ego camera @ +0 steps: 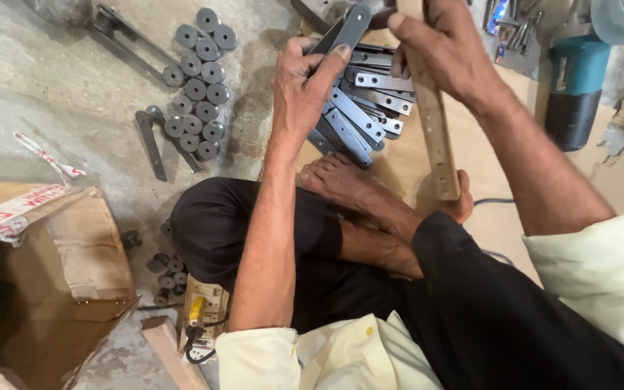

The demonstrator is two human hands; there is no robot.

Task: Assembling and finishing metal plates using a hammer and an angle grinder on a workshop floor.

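On a rough concrete floor [74, 108] we sit cross-legged, our left hand [301, 90] pinching a dark metal bar [344, 32] tilted up-right above the strip pile [362, 115], our right hand [445, 50] closed around a wooden strip [435, 137] running lengthwise toward us.

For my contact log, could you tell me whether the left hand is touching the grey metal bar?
Touching: the head view shows the left hand pinching the grey metal bar.
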